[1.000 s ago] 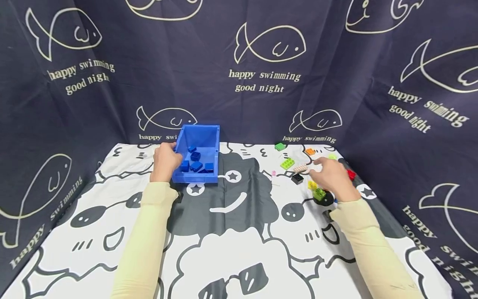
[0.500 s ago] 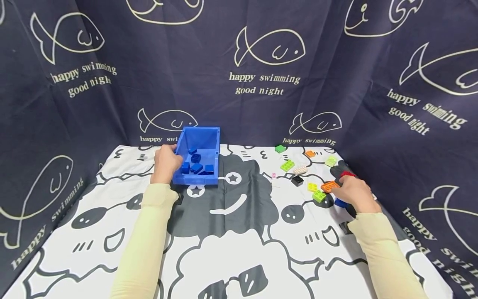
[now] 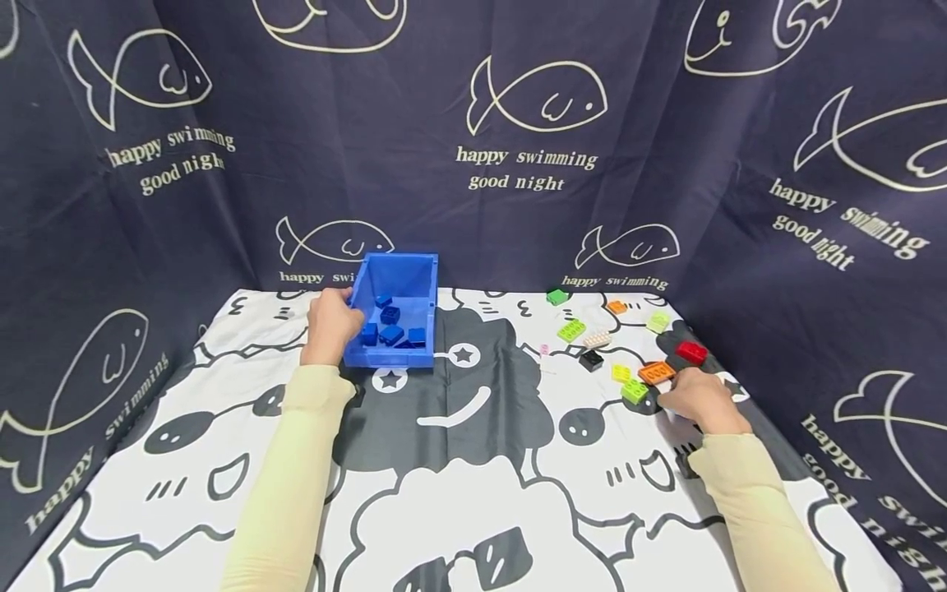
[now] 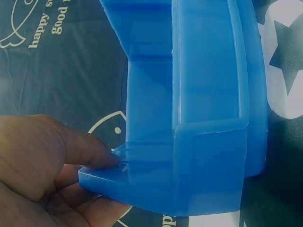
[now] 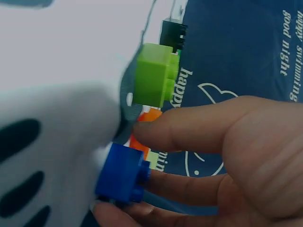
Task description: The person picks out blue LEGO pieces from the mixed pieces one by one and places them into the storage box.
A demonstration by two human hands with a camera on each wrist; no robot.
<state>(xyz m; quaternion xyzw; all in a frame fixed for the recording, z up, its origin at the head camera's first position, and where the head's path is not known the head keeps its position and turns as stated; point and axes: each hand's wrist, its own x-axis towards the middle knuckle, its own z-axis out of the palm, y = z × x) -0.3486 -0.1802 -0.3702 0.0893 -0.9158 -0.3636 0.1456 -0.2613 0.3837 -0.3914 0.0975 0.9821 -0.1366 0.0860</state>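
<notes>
At the back left, my left hand [image 3: 331,325] grips the left wall of a blue plastic bin [image 3: 388,360]. The left wrist view has its thumb on the inner face of the wall [image 4: 128,184] and the fingers outside. Several blue bricks [image 3: 391,335] lie in the bin. On the right, my right hand [image 3: 703,399] is low at the cloth, around a blue brick [image 5: 118,172] that it hides in the head view. Fingers are spread beneath and behind this brick, and the thumb tip stands just above it. A lime brick [image 5: 154,78] sits beyond the thumb.
Near the right hand lie an orange brick [image 3: 657,372], a red brick [image 3: 691,353] and a yellow brick [image 3: 621,373]. Farther back are a black brick [image 3: 591,360], a pale brick [image 3: 598,339] and a green brick [image 3: 557,297]. A dark curtain [image 3: 518,230] stands behind the patterned cloth [image 3: 481,493].
My right hand has moved right and toward me, from above the pale brick, past the red and orange bricks, to the blue brick. The left hand keeps its hold on the bin.
</notes>
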